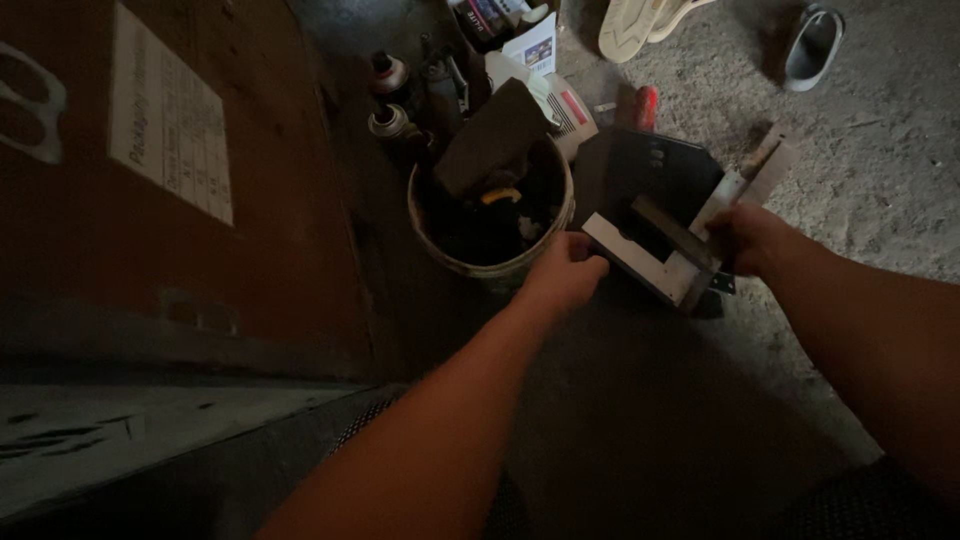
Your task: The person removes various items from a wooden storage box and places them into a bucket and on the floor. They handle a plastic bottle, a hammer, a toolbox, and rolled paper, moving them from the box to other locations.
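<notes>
Right of the bucket, your left hand and right hand each close on the metal bracket.

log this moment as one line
left hand: grips metal bracket | right hand: grips bracket's other end | bucket: beside left hand

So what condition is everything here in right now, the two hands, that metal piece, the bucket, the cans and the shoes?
Left hand: closed on the near end of the metal bracket.
Right hand: closed on its far side.
Metal bracket: lifted, tilted, over a dark plate.
Bucket: upright, open, filled with dark things.
Spray cans: upright, uncapped.
Shoes: lying on the floor, unworn.
</notes>
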